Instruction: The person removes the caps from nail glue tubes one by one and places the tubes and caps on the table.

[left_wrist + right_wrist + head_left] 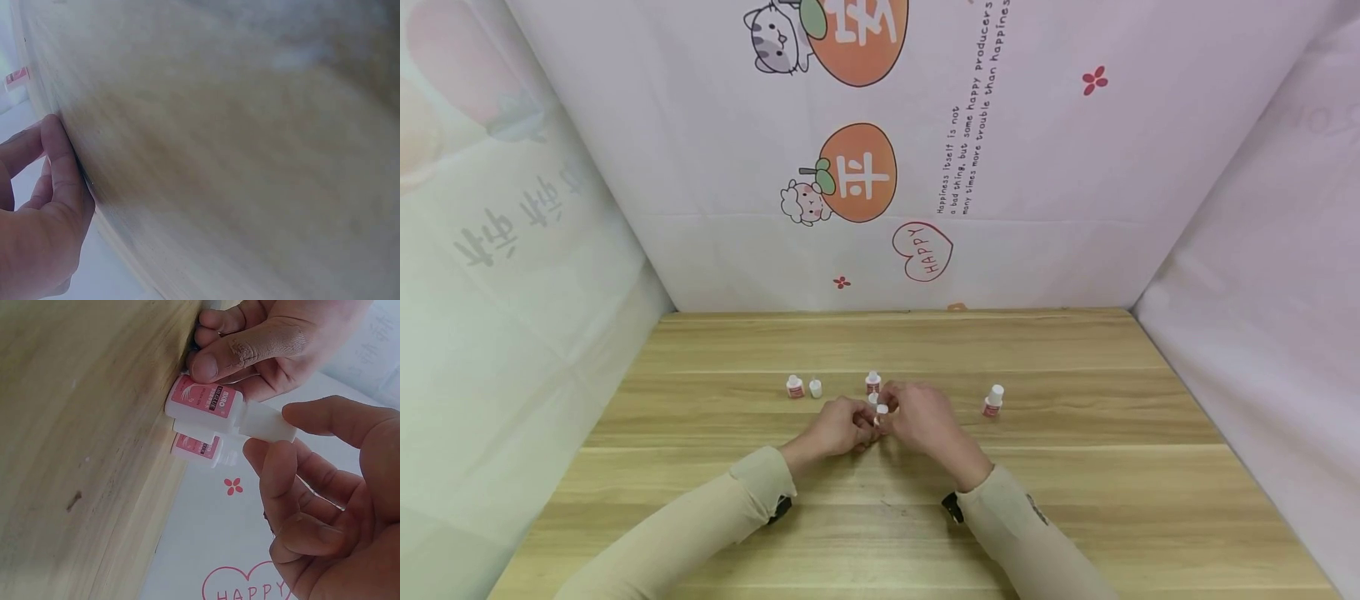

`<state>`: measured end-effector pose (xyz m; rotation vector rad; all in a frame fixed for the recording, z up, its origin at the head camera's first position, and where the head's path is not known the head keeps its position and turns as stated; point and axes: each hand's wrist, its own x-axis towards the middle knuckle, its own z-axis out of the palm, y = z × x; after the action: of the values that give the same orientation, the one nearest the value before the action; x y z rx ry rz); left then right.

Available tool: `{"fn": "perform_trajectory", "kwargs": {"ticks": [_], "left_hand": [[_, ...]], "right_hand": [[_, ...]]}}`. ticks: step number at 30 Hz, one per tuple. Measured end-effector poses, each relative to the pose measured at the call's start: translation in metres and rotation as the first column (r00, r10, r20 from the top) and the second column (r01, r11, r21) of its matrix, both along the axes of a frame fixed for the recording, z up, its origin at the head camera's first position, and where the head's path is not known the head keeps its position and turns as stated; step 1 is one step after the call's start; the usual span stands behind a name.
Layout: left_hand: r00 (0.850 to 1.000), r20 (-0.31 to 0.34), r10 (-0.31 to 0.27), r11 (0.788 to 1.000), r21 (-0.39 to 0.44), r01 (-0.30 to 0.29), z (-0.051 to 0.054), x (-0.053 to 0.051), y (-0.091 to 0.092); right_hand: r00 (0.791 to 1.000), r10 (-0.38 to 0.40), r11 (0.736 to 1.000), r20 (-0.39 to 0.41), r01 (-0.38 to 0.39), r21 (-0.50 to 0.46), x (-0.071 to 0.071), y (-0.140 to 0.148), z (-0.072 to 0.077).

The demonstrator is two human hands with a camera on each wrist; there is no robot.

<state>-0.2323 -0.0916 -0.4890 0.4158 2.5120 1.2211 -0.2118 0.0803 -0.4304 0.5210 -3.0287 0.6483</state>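
A small white glue bottle [203, 400] with a pink label stands upright on the wooden table, between both hands. My left hand [841, 425] grips its body low down, the thumb against the label. With thumb and fingers, my right hand [921, 417] pinches the white cap [267, 422] at the bottle's top. Just behind stands a second glue bottle [872, 384], and its separate white cap [873, 399] sits in front of it. The left wrist view shows my left hand [50, 206] with the fingers bent near the tabletop; the held bottle is hidden there.
Farther left stands another glue bottle [795, 388] with a loose white cap [816, 389] beside it. To the right is a glue bottle [992, 403] with its tall cap on. White printed sheets [1037, 250] wall the wooden table [1075, 500] at the back and sides.
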Motion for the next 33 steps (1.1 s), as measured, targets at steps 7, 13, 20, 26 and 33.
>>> {"fn": "perform_trajectory", "kwargs": {"ticks": [7, 13, 20, 26, 33], "left_hand": [[1.000, -0.011, 0.005, 1.000, -0.004, -0.005, -0.0006, 0.0000, -0.0007], [1.000, -0.017, 0.004, 1.000, -0.010, -0.004, -0.0002, 0.0004, -0.0002], [0.999, -0.035, -0.002, 1.000, -0.016, 0.002, 0.0014, 0.0015, -0.0004], [0.999, -0.049, -0.007, 1.000, -0.024, 0.006, 0.0017, 0.0019, -0.0001], [0.998, -0.056, -0.004, 1.000, -0.031, 0.003, 0.0024, 0.0027, -0.0002]], "right_hand": [[1.000, -0.011, 1.000, -0.002, 0.011, -0.009, -0.0006, -0.0002, -0.0013], [1.000, -0.004, 1.000, -0.009, 0.005, 0.020, -0.0005, -0.0005, -0.0006], [1.000, -0.011, 1.000, -0.001, 0.011, 0.017, 0.0006, -0.0001, -0.0004], [1.000, -0.016, 1.000, -0.015, 0.016, 0.011, 0.0014, -0.0003, 0.0000], [1.000, -0.011, 1.000, -0.016, 0.011, 0.018, 0.0020, -0.0006, -0.0001]]}}
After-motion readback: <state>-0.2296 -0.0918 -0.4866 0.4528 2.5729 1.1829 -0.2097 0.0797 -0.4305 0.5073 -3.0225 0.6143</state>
